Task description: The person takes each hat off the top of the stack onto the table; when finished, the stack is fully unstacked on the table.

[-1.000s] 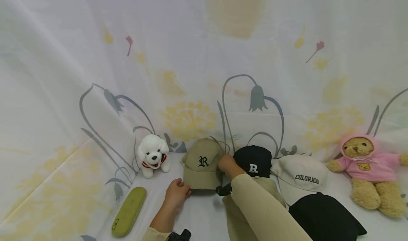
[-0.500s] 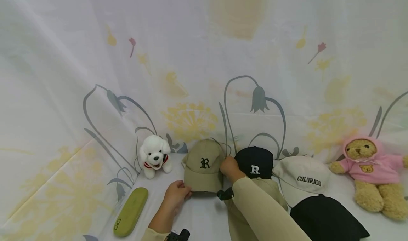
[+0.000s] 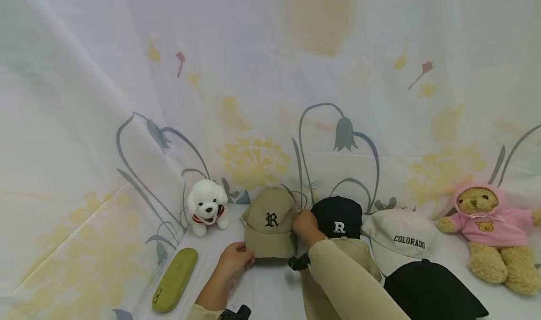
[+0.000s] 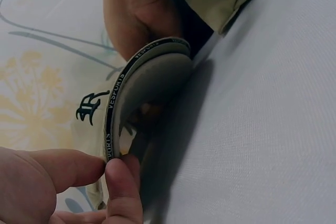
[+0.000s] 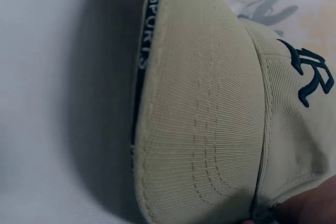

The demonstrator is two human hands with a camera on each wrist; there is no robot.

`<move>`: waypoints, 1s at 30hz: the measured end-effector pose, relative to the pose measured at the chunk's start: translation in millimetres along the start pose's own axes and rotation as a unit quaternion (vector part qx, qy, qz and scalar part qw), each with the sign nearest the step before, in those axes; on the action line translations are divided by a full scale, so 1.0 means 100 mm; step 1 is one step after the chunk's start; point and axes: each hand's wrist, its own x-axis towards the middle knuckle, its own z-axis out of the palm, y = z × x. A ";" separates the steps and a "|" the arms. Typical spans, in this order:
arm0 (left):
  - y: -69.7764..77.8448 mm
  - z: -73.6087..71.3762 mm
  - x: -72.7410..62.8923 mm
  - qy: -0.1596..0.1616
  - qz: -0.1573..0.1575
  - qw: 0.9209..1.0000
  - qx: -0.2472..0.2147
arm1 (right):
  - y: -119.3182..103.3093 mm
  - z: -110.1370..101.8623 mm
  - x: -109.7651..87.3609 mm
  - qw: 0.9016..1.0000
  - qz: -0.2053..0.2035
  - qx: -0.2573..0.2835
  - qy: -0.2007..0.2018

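Observation:
A khaki baseball cap (image 3: 270, 223) with a dark "R" stands against the back cloth, its brim raised at the front. My left hand (image 3: 232, 263) pinches the left corner of the brim; the left wrist view shows thumb and finger (image 4: 123, 187) on its edge, beside the printed trim. At the cap's right side my right hand (image 3: 307, 226) grips the crown near its lower edge. Under the brim in the left wrist view, a bit of a fingertip (image 4: 151, 111) shows inside the cap. Most of the right fingers are hidden.
Right of this cap sit a black "R" cap (image 3: 336, 214), another khaki cap (image 3: 317, 292), a cream "COLORADO" cap (image 3: 401, 233) and a plain black cap (image 3: 431, 289). A pink-hooded teddy bear (image 3: 490, 223) sits far right. Leftward are a white plush dog (image 3: 207, 202) and a green glasses case (image 3: 175, 280).
The head view has shifted slightly, so the scene sits a little lower and to the right. Both hands keep their places on the khaki cap.

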 end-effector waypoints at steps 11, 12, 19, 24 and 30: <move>0.06 0.00 -0.05 -0.004 -0.002 1.000 0.005 | 0.01 -0.05 -0.03 1.000 -0.012 0.006 0.028; 0.06 0.00 -0.06 -0.006 -0.002 1.000 0.004 | 0.01 -0.05 -0.03 0.999 -0.012 0.002 0.030; 0.07 -0.02 -0.10 -0.011 -0.013 1.000 0.014 | 0.03 -0.03 -0.08 1.000 -0.012 -0.003 0.026; 0.03 -0.08 -0.19 -0.016 -0.025 0.999 0.016 | 0.00 -0.03 -0.18 1.000 -0.017 0.012 0.017; -0.04 -0.13 -0.26 -0.018 -0.030 0.999 0.001 | -0.03 -0.02 -0.28 0.999 -0.025 0.028 0.027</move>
